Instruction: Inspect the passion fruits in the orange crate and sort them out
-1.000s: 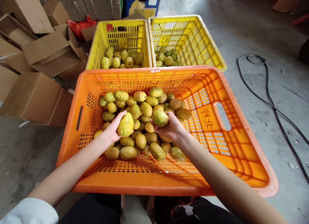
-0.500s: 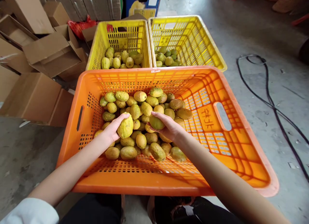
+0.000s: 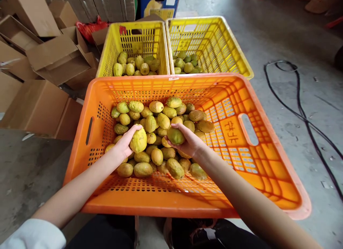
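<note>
My left hand [image 3: 124,144] is closed around a bumpy yellow oval fruit [image 3: 138,140], its thumb on top. My right hand [image 3: 189,140] grips a smoother, greener oval fruit [image 3: 175,136], with the thumb along the top and the fingers mostly hidden beneath. Both fruits, which resemble small papayas, are held side by side and apart, above a heap of similar fruit [image 3: 157,157]. That heap lies in a large orange plastic crate [image 3: 171,203], gathered toward its left and middle.
Behind the orange crate stand a left yellow crate [image 3: 105,56] and a right yellow crate [image 3: 235,50], each with fruit inside. Cardboard boxes [image 3: 40,102] pile up at the left, near a red bag [image 3: 92,29]. A black cable [image 3: 302,115] loops over the floor at right.
The green fruit has turned in my right hand, whose thumb now lies across its top. My left hand keeps the yellow fruit in nearly the same place.
</note>
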Available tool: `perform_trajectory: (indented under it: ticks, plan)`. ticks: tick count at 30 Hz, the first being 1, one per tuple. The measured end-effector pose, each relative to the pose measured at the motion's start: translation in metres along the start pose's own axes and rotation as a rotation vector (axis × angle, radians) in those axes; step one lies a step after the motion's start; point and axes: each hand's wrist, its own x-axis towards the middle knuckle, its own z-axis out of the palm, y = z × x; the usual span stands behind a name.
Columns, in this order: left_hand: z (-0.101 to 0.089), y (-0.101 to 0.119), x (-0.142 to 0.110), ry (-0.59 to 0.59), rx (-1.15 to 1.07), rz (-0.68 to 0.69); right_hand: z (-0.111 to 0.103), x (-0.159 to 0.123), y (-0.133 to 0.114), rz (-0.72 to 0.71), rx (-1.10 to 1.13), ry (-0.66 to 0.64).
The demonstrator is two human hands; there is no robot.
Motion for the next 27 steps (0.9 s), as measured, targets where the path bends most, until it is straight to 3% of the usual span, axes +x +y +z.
perform_trajectory:
  ticks: [6,12,20,27]
  plan:
    - [0.004,0.005,-0.006,-0.062,-0.075,-0.043,0.001,-0.001,-0.002,0.007,0.034,-0.004]
    - [0.004,0.006,-0.002,0.030,-0.084,-0.075,0.002,0.002,-0.004,0.096,0.059,0.033]
    - [0.000,0.000,0.008,0.127,-0.092,-0.033,-0.005,0.002,-0.005,0.010,0.194,-0.047]
    - [-0.002,0.000,0.012,0.196,-0.156,-0.114,-0.001,-0.002,-0.005,-0.106,0.207,0.013]
